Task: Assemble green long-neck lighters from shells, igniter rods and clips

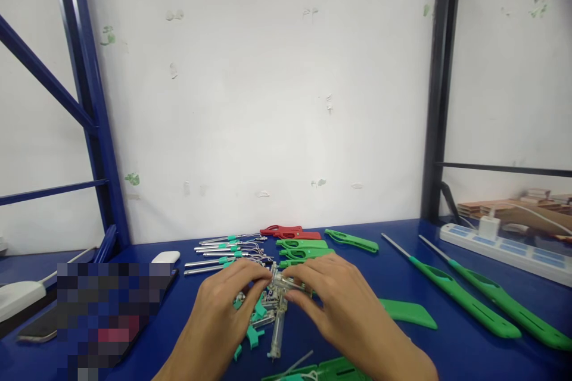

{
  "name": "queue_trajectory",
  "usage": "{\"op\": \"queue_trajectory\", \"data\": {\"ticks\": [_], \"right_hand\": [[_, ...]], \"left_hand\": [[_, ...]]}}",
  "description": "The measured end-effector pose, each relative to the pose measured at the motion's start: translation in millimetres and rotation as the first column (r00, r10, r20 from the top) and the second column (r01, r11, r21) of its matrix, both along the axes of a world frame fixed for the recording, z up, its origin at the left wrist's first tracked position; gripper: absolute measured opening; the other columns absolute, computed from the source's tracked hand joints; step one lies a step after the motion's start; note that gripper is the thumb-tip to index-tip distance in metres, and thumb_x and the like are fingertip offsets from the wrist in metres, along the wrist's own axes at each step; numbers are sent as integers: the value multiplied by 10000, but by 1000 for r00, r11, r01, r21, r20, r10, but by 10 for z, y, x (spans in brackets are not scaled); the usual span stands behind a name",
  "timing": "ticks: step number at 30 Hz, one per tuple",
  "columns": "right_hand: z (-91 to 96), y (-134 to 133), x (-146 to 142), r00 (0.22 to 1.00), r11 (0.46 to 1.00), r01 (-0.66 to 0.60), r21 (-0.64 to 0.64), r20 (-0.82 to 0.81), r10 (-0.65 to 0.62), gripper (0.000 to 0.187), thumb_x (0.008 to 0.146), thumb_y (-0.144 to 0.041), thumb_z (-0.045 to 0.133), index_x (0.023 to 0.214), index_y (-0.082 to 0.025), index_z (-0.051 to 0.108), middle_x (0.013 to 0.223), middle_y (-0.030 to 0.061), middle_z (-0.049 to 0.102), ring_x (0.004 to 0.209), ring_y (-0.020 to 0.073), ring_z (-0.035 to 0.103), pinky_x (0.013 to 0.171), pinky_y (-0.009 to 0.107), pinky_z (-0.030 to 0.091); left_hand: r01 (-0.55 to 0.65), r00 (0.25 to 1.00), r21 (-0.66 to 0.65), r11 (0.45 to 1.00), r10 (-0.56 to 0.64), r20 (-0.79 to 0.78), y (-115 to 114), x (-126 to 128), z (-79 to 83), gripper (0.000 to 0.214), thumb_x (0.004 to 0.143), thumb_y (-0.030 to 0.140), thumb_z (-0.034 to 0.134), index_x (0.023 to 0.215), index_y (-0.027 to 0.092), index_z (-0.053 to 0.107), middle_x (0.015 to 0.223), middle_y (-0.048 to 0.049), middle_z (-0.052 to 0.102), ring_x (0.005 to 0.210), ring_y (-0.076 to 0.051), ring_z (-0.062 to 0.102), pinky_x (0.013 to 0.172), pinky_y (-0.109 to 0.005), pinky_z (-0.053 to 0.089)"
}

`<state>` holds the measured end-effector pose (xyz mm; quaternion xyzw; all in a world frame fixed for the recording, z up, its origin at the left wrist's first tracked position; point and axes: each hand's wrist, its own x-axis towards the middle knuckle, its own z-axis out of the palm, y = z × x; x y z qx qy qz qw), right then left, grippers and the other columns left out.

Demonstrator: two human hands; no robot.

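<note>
My right hand (333, 293) is closed, with thumb and fingers around a clear plastic lighter fuel tank (291, 283). Thumb and forefinger of my left hand (226, 303) pinch together at the left end of that tank; whatever sits between them is too small to make out. Below the hands a second clear tank (277, 330) lies on the blue table (203, 342). Teal triggers (254, 337) and small metal parts are heaped beside it, partly hidden by my left hand. At the bottom edge is a green lighter casing (342, 370), with a thin tube close by.
Metal lighter rods with wires (208, 264) lie behind my left hand. Red casings (290, 232) and green casings (306, 244) lie near the wall. Two assembled green lighters (465, 294) and a power strip (513, 253) are right. A white case (165, 257) and a pixelated area are left.
</note>
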<state>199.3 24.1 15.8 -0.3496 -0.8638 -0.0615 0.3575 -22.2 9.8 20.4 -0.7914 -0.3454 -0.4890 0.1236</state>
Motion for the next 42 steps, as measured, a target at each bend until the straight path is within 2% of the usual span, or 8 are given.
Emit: {"op": "queue_trajectory", "data": {"ticks": [13,17,21,24,29,34,38,42], "right_hand": [[-14,-5,-7,1000,999,-2,-45,0,2,197,1026,-236,764,1212,-298,777,1024,6,838,926,287,785,815,422,564],[-29,4,1,999,999,-26,-40,22,27,208,1055,-222,722,1243,-303,757,1082,19,824,948,296,768,832,437,567],[-34,0,7,999,996,-45,-77,9,46,207,1090,-219,666,1260,-305,746,1110,20,822,977,286,764,836,420,564],[-36,-20,14,997,993,-77,-87,-16,75,226,1093,-224,662,1293,-299,735,1130,25,827,998,279,768,828,397,563],[-3,-65,25,990,989,-138,-47,-39,136,230,1112,-191,605,1275,-277,744,1150,45,838,994,276,771,845,399,568],[29,-71,10,983,984,-177,7,-47,177,280,1121,-149,562,1314,-245,742,1183,71,841,1000,256,769,864,380,573],[44,-57,-13,987,984,-155,92,-19,157,327,1073,-54,561,1306,-203,736,1112,80,842,930,253,745,848,383,572],[51,-67,-37,992,975,-129,180,28,126,443,1000,79,442,1248,-168,714,1051,87,837,879,231,739,1029,446,535]], "left_hand": [[-25,1000,-39,999,25,-5,-47,-8,-32,204,1039,147,591,1024,299,727,920,56,787,786,-123,759,726,-210,584],[-82,997,-93,992,82,-7,-59,-3,-78,182,1062,147,534,955,272,612,853,51,709,643,-121,637,592,-224,515],[-50,998,-63,997,48,-31,-50,17,-107,270,1057,86,437,855,264,457,818,32,606,703,-136,598,637,-245,487],[-24,998,-40,999,22,-54,-55,32,-125,290,1018,25,405,855,264,420,851,17,547,728,-139,587,645,-244,478],[-15,998,13,1000,16,-55,-90,44,-182,335,947,-56,408,846,262,380,884,19,461,710,-126,573,630,-245,460],[-49,998,76,996,52,-35,-118,62,-230,339,920,-61,446,828,261,393,875,21,428,672,-125,559,583,-253,430],[-104,989,139,985,117,-92,-100,64,-253,352,839,-97,425,804,253,408,885,20,440,573,-98,414,509,-262,323],[-84,988,196,977,107,-115,-67,64,-260,374,761,-127,425,816,234,504,914,14,437,562,-86,333,486,-249,286]]}}
